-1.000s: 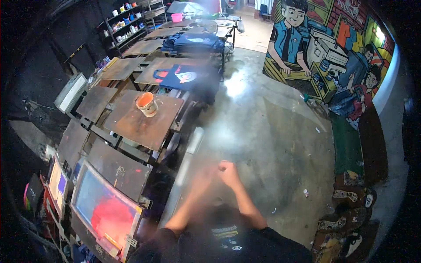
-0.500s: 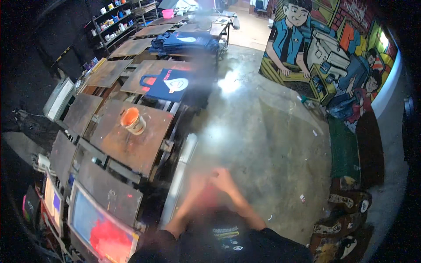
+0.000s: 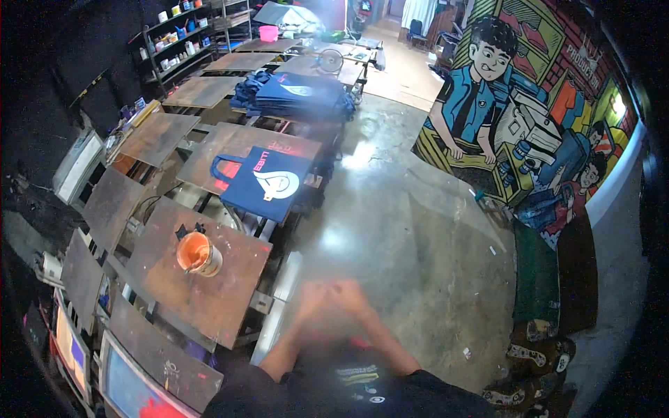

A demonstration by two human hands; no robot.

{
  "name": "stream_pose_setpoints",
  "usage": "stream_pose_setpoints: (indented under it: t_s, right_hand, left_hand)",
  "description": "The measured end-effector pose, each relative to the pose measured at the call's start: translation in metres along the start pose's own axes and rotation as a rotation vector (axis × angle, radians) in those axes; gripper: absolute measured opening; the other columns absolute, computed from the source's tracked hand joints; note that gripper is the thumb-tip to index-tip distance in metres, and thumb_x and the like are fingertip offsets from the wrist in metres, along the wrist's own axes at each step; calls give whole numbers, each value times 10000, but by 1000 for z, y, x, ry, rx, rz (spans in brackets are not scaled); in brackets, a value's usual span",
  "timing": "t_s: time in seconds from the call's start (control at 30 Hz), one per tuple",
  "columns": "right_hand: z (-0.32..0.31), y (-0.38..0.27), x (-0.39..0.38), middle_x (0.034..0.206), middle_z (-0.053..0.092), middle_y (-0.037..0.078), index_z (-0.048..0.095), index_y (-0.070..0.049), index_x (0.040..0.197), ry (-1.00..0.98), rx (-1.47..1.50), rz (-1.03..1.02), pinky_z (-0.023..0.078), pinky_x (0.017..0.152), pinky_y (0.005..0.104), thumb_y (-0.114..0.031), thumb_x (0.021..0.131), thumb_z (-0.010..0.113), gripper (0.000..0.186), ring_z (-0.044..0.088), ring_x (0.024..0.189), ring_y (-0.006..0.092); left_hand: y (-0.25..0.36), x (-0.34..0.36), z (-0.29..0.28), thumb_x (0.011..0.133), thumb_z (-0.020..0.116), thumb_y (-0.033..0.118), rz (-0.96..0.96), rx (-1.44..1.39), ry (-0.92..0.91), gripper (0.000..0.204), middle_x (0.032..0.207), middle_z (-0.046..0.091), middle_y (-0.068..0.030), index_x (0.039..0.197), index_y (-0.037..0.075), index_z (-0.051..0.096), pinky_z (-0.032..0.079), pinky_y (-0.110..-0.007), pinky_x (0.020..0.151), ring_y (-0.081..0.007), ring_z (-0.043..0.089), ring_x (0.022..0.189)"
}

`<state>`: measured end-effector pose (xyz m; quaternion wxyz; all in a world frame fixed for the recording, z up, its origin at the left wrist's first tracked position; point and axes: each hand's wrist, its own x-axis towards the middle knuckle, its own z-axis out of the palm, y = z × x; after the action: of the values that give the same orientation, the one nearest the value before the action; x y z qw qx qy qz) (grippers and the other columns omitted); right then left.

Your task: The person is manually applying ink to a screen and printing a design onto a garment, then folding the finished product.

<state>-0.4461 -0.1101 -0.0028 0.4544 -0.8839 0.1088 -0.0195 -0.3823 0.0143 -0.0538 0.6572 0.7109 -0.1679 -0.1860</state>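
Head view, clock directions taken from the hands: 2 bare hands, L hand (image 3: 318, 296) and R hand (image 3: 350, 295), meet in front of the black tee (image 3: 306, 386); both v. blurred, so can't tell if they're clenched, released or grasping smth. 1 small pink-red patch (image 3: 359, 342) at 5, btwn the forearms, too blurred to ID. Nearest thing, 1 white rail (image 3: 276, 317), runs at 9, just beside the L forearm. Nearest loose item, 1 bucket w/ orange inside (image 3: 198, 254), btwn 9 and 10, stands on a brown printing board (image 3: 167, 299); at least 8 such boards in rows, incl. 1 near 8. 2 framed screens: the blue one w/ red ink (image 3: 132, 376) at 8, partly cut off by the lower edge; a smaller one (image 3: 70, 341) btwn 8 and 9. 1 navy tote bag (image 3: 261, 182), white emblem up, lies at 11, overhanging its board. 1 stack of navy cloth (image 3: 296, 90) just before 12, 1 pink tub (image 3: 268, 33) beyond. 1 shelf unit w/ containers (image 3: 182, 43), approx 11. Board rows block the L side; mural (image 3: 481, 104) at 1 and green panel (image 3: 536, 275) at 3 bound the R. Concrete floor (image 3: 404, 279) btwn, w/ at least 2 pale scraps (image 3: 467, 353).
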Motion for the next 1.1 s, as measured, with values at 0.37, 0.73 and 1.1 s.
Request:
stream_pose_setpoints:
  t_s: [0.37,0.73,1.1]
  right_hand:
    - [-29,35,112,1019,690,178,699,-83,1064,-117,-75,-63,518,795,414,-302,901,626,283,666,915,328]
    - [-57,28,371,738,637,127,666,31,841,-3,166,-427,487,612,311,-132,834,727,174,606,636,201]
    - [-49,45,528,1083,600,222,615,-15,1104,-54,-396,-449,466,898,490,-241,784,764,420,555,1050,408]
  left_hand:
    - [-13,110,-31,1003,529,309,-37,35,92,344,831,728,-41,965,30,725,470,-260,619,-104,633,685]
    - [-80,223,-90,934,664,218,-318,-89,865,363,1032,699,-92,1196,-24,597,504,-250,694,-108,614,737]
    - [-140,253,-69,902,689,158,-255,142,1293,375,907,685,-85,1193,-42,562,517,-286,664,-139,628,701]
